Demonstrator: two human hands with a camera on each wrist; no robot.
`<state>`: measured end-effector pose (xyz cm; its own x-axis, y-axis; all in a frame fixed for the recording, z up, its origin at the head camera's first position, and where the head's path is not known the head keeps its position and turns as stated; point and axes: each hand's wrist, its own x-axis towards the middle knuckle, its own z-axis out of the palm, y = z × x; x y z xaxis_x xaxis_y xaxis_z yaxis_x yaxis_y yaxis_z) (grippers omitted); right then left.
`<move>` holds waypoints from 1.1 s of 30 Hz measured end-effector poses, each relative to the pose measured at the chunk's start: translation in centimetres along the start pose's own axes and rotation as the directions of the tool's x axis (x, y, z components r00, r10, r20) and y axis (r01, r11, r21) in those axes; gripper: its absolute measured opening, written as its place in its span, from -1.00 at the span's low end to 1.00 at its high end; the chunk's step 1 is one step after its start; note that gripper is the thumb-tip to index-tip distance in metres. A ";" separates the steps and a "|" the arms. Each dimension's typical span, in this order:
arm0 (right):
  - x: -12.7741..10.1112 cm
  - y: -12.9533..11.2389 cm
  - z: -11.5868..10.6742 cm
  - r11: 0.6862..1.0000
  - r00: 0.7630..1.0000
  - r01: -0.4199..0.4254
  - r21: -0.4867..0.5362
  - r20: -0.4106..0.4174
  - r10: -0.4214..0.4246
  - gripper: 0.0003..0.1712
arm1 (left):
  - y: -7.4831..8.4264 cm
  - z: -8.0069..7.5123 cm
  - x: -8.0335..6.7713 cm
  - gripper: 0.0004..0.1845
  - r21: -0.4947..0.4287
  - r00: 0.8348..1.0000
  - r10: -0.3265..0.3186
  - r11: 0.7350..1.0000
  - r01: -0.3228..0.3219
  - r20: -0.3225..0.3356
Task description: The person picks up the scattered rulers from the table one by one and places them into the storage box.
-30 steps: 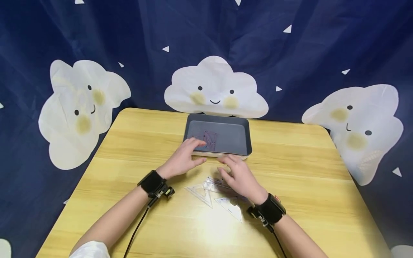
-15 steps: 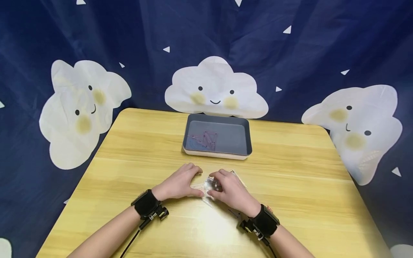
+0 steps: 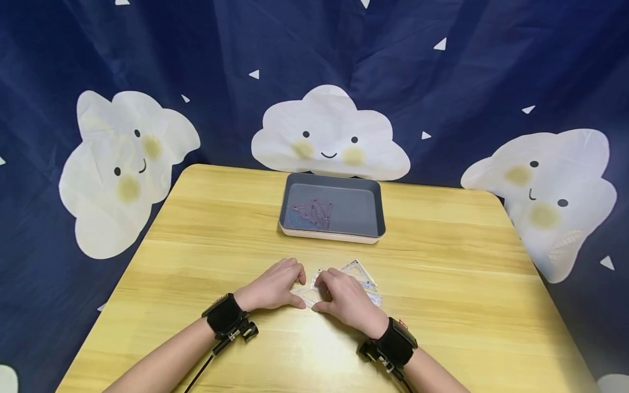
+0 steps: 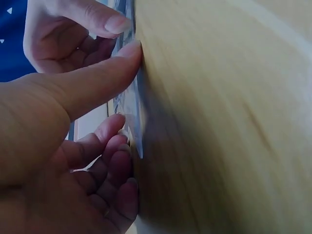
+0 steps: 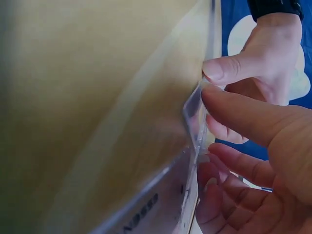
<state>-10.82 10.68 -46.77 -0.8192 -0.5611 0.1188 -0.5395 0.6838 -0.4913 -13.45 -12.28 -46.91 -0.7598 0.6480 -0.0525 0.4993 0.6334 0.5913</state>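
- We see the left hand (image 3: 273, 285) low on the wooden table (image 3: 196, 234), with its fingers curled and its thumb pressing on the edge of a clear plastic set square (image 3: 308, 295).
- The right hand (image 3: 344, 296) lies just beside it, and the two hands almost touch above the same set square.
- In the left wrist view, the thumb (image 4: 92, 83) and the curled fingers (image 4: 109, 161) pinch the thin edge of the clear set square (image 4: 132, 109) against the table.
- In the right wrist view, the thumb (image 5: 243, 109) and the fingers of the right hand are closed on one corner of the set square (image 5: 192, 109), which is a little lifted from the table.
- More clear rulers (image 3: 361, 273) lie flat on the table, partly under the right hand and just behind it.
- A dark grey tray (image 3: 363, 210) stands farther back in the middle of the table, well apart from the hands, and it holds some clear rulers with reddish lines (image 3: 312, 212).
- Behind the table hangs a dark blue curtain with white clouds (image 3: 328, 134).
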 end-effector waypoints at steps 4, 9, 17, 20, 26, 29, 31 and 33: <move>-0.2 -0.1 0.2 1.000 1.000 -0.023 -0.008 -0.006 0.023 -0.52 | 0.0 0.1 -0.1 -0.59 -0.009 1.000 0.008 1.000 -0.008 -0.003; -0.2 -0.4 0.2 0.999 0.999 -0.035 -0.037 -0.022 0.034 -0.47 | 0.5 0.6 0.0 -0.47 0.048 0.999 -0.008 0.999 0.009 -0.032; 0.0 -0.4 0.2 0.999 1.000 -0.031 -0.026 -0.004 0.030 -0.43 | 2.1 0.8 0.3 -0.52 0.073 0.997 -0.080 0.994 0.081 -0.009; 0.0 -0.4 0.2 0.999 1.000 -0.030 -0.021 0.003 0.030 -0.42 | 2.2 0.5 0.5 -0.54 0.074 0.995 -0.099 0.993 0.097 0.027; -0.2 -0.4 0.2 1.000 1.000 -0.018 -0.016 -0.013 0.018 -0.41 | 1.7 0.1 0.4 -0.59 0.040 0.993 -0.091 0.995 0.088 0.071; -0.3 -0.1 -0.1 1.000 0.998 -0.029 0.002 -0.054 0.029 -0.41 | 1.4 -0.2 0.3 -0.65 -0.021 0.995 -0.074 0.997 0.075 0.068; -0.5 0.1 -0.3 0.999 0.996 -0.034 0.003 -0.088 0.034 -0.41 | 1.1 -0.3 0.2 -0.70 -0.070 0.995 -0.074 0.994 0.079 0.069; -0.6 0.2 -0.3 0.999 0.993 -0.034 0.002 -0.111 0.034 -0.41 | 0.8 -0.5 -0.1 -0.73 -0.124 0.994 -0.075 0.989 0.084 0.075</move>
<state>-10.52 11.31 -46.70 -0.8537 -0.4823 0.1966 -0.5108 0.7018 -0.4965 -13.13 -12.05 -45.99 -0.7619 0.6284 -0.1571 0.3782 0.6285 0.6797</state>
